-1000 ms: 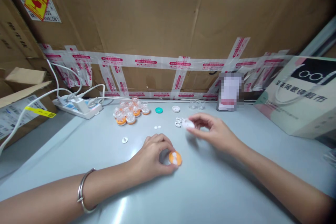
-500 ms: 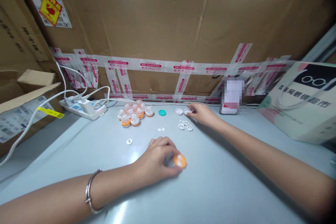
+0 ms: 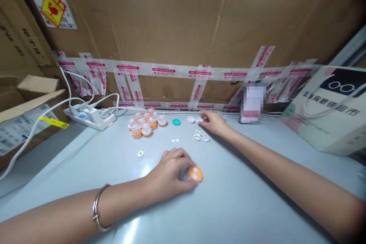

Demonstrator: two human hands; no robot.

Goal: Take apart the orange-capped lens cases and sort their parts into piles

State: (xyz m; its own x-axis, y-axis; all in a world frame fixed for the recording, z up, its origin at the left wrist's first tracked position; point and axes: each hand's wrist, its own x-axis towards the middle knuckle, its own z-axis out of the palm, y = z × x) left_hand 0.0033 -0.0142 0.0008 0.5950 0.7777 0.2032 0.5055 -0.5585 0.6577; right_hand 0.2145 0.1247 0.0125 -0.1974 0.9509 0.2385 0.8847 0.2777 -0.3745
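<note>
Thumb and fingers of my left hand (image 3: 175,171) pinch the rim of an orange disc (image 3: 196,174) with white parts on its face, low over the table. Farther back, my right hand (image 3: 211,122) has its fingers closed on a white round ring (image 3: 199,121). A second white ring (image 3: 190,120) touches or nearly touches its left side. Just in front lie several white spoked parts (image 3: 202,136). A teal disc (image 3: 176,122) is left of the rings, with two small white discs (image 3: 175,140) nearer me. One white disc with a peg (image 3: 140,153) lies behind my left wrist.
Several clear-topped orange and white round pieces (image 3: 146,122) cluster at the back left. Beyond them sit a power strip (image 3: 91,116) with cables and an open carton (image 3: 31,122). A phone (image 3: 253,103) leans on the large cardboard box (image 3: 160,19); a paper bag (image 3: 328,110) stands right.
My right hand has shifted left with the white ring, and the other ring has slid left too. My left hand keeps its pinch on the orange disc, nearly unmoved.
</note>
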